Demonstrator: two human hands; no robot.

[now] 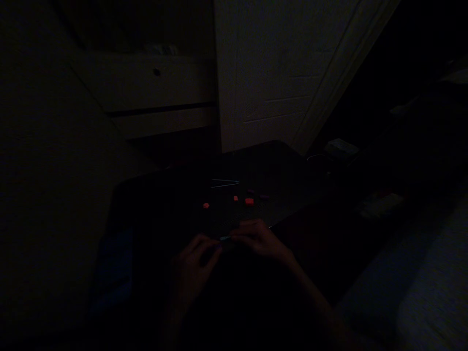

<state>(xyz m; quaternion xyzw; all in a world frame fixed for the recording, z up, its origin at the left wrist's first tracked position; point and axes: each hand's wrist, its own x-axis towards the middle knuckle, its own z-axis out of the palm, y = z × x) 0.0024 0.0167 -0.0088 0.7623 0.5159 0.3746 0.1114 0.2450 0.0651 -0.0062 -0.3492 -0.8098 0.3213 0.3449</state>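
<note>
The scene is very dark. My right hand [256, 236] is closed in a pinch around a slim tool with a pale, shiny tip [224, 238]. That tip points left and reaches my left hand [197, 261]. Between the thumb and fingertips of my left hand sits a small dark purple piece [218, 247], mostly hidden. Beyond my hands lie a bright red block [249, 201], a small orange-red piece [236, 198] and a crumbly-looking orange lump [206, 205]. Two dark purple pieces, one of them a short bar [263, 197], are beside the red block.
Thin metal tweezers [224, 183] lie farther back on the dark tabletop [270, 161]. Behind the table stand a pale panel [270, 73] and a drawer front [175, 83]. A blue object [113, 268] is at the left, and a pale box [341, 148] at the right.
</note>
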